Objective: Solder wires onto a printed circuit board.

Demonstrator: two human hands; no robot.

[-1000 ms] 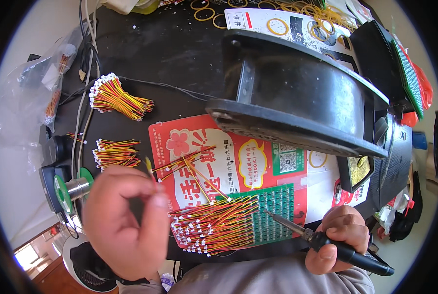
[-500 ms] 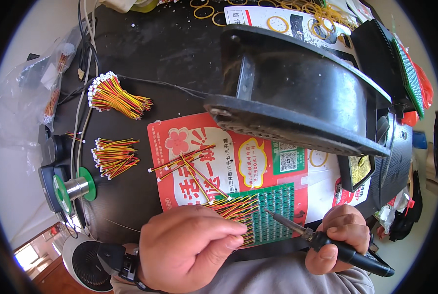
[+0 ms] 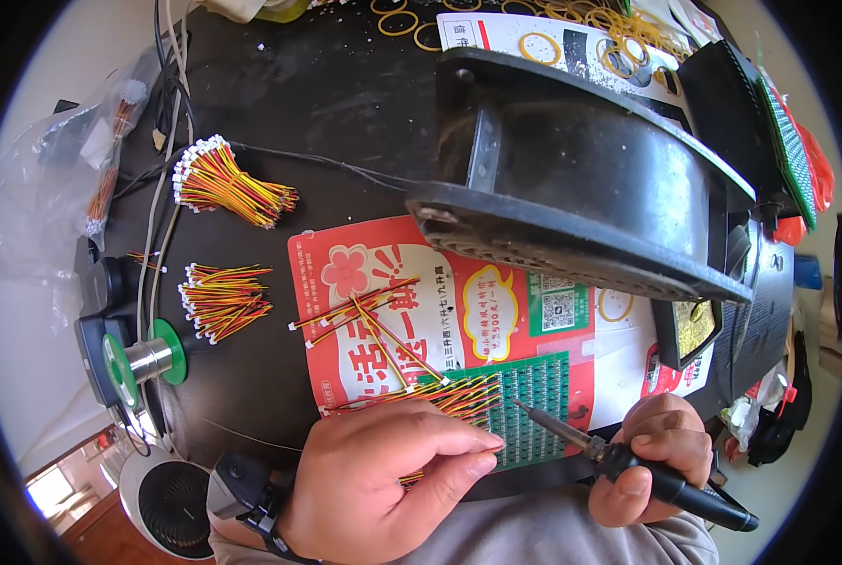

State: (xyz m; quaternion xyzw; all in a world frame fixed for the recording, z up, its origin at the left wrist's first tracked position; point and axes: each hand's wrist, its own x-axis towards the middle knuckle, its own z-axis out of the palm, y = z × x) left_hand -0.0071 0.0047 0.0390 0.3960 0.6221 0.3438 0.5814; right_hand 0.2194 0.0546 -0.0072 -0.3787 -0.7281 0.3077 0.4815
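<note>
many thin red-and-yellow wire leads (image 3: 454,395) lie fanned across the green circuit board (image 3: 538,405) at the near edge of the table, their long axis running from lower left up to the right, free ends toward the board. the left hand (image 3: 374,480) presses down on them, fingers together, thumb and forefinger pinched near the wire ends. the right hand (image 3: 651,457) is wrapped tight round a soldering iron (image 3: 618,461), whose tip points up-left at the board, just beside the left fingertips. the likeliest slip: the tip so near those fingers could burn them, or melt insulation. farther out lie a red flyer (image 3: 383,282), two wire bundles (image 3: 223,240), a solder spool (image 3: 148,358) and a black blower housing (image 3: 581,198).
</note>
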